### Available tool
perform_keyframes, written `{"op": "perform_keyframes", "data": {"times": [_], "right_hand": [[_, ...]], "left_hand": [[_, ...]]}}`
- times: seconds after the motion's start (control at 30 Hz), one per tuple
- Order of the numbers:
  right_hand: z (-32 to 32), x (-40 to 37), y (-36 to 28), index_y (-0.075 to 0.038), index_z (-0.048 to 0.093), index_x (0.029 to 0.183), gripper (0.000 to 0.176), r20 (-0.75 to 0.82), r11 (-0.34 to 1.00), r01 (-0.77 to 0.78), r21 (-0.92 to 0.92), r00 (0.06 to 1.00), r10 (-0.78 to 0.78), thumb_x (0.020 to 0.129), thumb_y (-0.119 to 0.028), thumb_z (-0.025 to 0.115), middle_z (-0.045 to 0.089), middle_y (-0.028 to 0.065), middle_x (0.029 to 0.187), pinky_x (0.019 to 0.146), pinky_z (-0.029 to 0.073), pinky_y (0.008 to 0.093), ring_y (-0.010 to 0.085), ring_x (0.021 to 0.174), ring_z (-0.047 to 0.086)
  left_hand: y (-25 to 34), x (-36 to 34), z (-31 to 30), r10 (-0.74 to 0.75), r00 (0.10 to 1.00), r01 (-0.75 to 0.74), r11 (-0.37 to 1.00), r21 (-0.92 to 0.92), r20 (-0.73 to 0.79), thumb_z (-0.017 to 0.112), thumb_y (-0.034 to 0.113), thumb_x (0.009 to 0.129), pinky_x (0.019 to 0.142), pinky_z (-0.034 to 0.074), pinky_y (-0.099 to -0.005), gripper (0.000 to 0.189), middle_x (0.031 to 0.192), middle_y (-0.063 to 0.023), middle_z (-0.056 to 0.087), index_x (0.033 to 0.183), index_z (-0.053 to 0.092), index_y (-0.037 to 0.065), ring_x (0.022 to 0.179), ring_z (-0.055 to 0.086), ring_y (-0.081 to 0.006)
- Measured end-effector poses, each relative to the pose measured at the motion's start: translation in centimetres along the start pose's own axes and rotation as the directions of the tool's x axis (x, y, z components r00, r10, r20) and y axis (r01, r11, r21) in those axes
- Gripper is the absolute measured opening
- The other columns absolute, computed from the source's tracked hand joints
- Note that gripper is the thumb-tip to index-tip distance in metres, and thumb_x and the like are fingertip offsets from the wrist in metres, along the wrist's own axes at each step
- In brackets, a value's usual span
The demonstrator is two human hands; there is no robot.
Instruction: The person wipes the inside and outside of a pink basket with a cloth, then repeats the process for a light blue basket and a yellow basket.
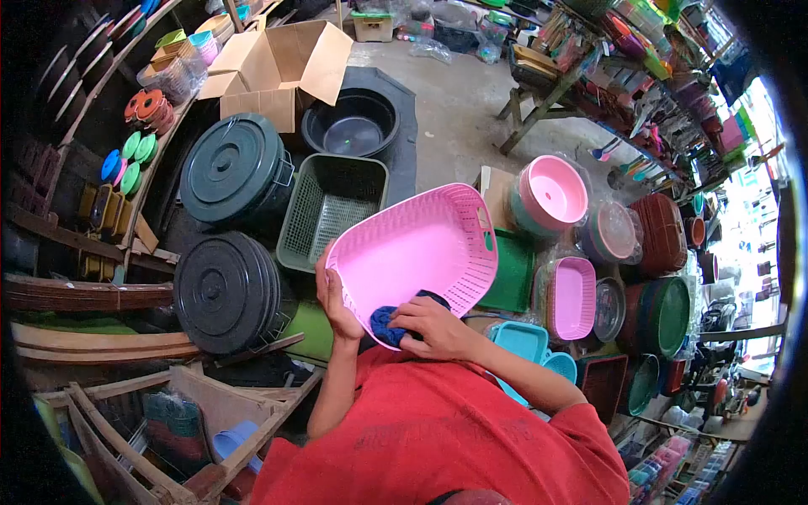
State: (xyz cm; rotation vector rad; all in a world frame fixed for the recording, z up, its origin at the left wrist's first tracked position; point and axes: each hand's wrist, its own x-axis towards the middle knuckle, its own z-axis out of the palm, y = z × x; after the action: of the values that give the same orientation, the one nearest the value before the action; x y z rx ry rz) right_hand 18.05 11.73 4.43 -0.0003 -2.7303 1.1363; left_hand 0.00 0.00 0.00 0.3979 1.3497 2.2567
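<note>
A pink plastic basket (396,240) with slotted sides and a cut-out handle is held tilted in front of my red shirt. My left hand (334,295) grips the basket's left end, thumb on the inner side and the other fingers mostly hidden behind the rim. In my right hand (429,326) is a bunched dark blue cloth (385,326), pressed against the near inner wall of the basket. The fingers curl over the cloth.
Lidded dark bins (236,168), a grey-green basket (332,202) and a black tub (351,122) stand ahead and left. Behind them is an open cardboard box (278,71). Stacked pink basins (555,189), a green tray (512,273) and turquoise baskets (518,341) crowd the right.
</note>
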Motion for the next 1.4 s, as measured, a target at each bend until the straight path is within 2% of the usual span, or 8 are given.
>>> {"op": "perform_keyframes", "data": {"times": [0.23, 0.43, 0.5, 0.63, 0.73, 1.1, 1.3, 1.4], "right_hand": [[-5.8, -1.7, 5.7, -0.001, 0.074, 0.103, 0.026, -0.144, 0.932, -0.341, -0.118, 0.935, 0.324, 0.088, -0.020, 0.064, 0.071, 0.0189, 0.090, 0.081, 0.054, 0.0504, 0.0412, 0.087, 0.068], [-6.8, 2.4, 8.5, 0.000, 0.064, 0.131, 0.045, -0.681, 0.898, -0.372, 0.234, 0.597, 0.424, 0.102, -0.033, 0.058, 0.063, 0.0259, 0.126, 0.103, 0.047, 0.0464, 0.0414, 0.114, 0.062], [-3.6, 4.2, 9.8, 0.002, 0.050, 0.147, 0.056, -0.767, 0.723, -0.654, -0.221, 0.575, 0.285, 0.105, -0.035, 0.056, 0.047, 0.0311, 0.146, 0.114, 0.036, 0.0551, 0.0493, 0.131, 0.048], [0.8, 5.0, 2.9, 0.000, 0.045, 0.152, 0.067, -0.576, 0.846, -0.533, 0.007, 0.690, 0.439, 0.101, -0.040, 0.063, 0.041, 0.0313, 0.150, 0.114, 0.032, 0.0596, 0.0498, 0.135, 0.042], [0.8, 4.6, -2.6, -0.004, 0.047, 0.149, 0.067, -0.384, 0.951, -0.221, -0.216, 0.915, 0.126, 0.095, -0.036, 0.069, 0.045, 0.0263, 0.146, 0.111, 0.033, 0.0542, 0.0440, 0.132, 0.046], [-1.0, 5.2, 9.9, 0.011, 0.044, 0.143, 0.055, -0.772, 0.870, -0.480, -0.117, 0.595, 0.224, 0.100, -0.020, 0.059, 0.047, 0.0358, 0.139, 0.106, 0.040, 0.0569, 0.0532, 0.122, 0.050], [3.0, 2.0, 9.5, 0.018, 0.057, 0.107, 0.044, -0.329, 0.818, -0.525, -0.237, 0.835, 0.441, 0.099, -0.025, 0.058, 0.061, 0.0377, 0.100, 0.085, 0.052, 0.0590, 0.0551, 0.095, 0.060], [0.9, 2.8, 3.0, 0.014, 0.063, 0.105, 0.050, -0.132, 0.793, -0.609, 0.022, 0.784, 0.606, 0.101, -0.035, 0.055, 0.065, 0.0377, 0.102, 0.089, 0.053, 0.0577, 0.0560, 0.090, 0.063]], "left_hand": [[5.0, -0.4, 3.1, 0.132, 0.989, -0.142, 0.975, 0.168, 0.069, 0.039, 0.043, 0.113, 0.115, 0.041, -0.0415, 0.062, 0.148, -0.0200, 0.054, 0.153, 0.043, -0.005, 0.134, 0.055, -0.0279], [3.4, -2.0, 4.4, 0.163, 0.985, -0.168, 0.980, 0.105, 0.058, 0.038, 0.043, 0.113, 0.117, 0.040, -0.0442, 0.063, 0.151, -0.0201, 0.051, 0.156, 0.037, -0.004, 0.136, 0.054, -0.0301], [3.3, -3.0, 5.4, 0.175, 0.982, -0.181, 0.980, 0.087, 0.074, 0.038, 0.043, 0.113, 0.117, 0.040, -0.0447, 0.063, 0.152, -0.0205, 0.049, 0.156, 0.037, -0.003, 0.137, 0.053, -0.0306], [3.7, -3.3, 5.8, 0.189, 0.982, -0.190, 0.979, 0.080, 0.017, 0.037, 0.046, 0.113, 0.120, 0.035, -0.0441, 0.069, 0.153, -0.0241, 0.046, 0.156, 0.035, -0.007, 0.141, 0.048, -0.0332], [3.0, -2.8, 4.7, 0.179, 0.983, -0.171, 0.973, 0.158, -0.038, 0.037, 0.044, 0.113, 0.121, 0.033, -0.0448, 0.065, 0.152, -0.0228, 0.047, 0.155, 0.038, -0.006, 0.140, 0.047, -0.0321], [5.2, -5.8, 7.0, 0.324, 0.943, -0.332, 0.929, 0.162, 0.074, 0.047, 0.056, 0.106, 0.118, 0.037, -0.0480, 0.081, 0.154, -0.0245, 0.045, 0.154, 0.035, -0.008, 0.139, 0.049, -0.0335], [2.7, -6.0, 5.4, 0.437, 0.882, -0.470, 0.845, 0.253, 0.177, 0.055, 0.062, 0.102, 0.115, 0.042, -0.0497, 0.089, 0.149, -0.0262, 0.047, 0.152, 0.036, -0.009, 0.136, 0.051, -0.0343], [0.9, -5.3, 4.7, 0.510, 0.837, -0.546, 0.760, 0.353, 0.197, 0.056, 0.061, 0.100, 0.106, 0.045, -0.0512, 0.086, 0.138, -0.0281, 0.054, 0.151, 0.041, -0.007, 0.122, 0.057, -0.0391]]}}
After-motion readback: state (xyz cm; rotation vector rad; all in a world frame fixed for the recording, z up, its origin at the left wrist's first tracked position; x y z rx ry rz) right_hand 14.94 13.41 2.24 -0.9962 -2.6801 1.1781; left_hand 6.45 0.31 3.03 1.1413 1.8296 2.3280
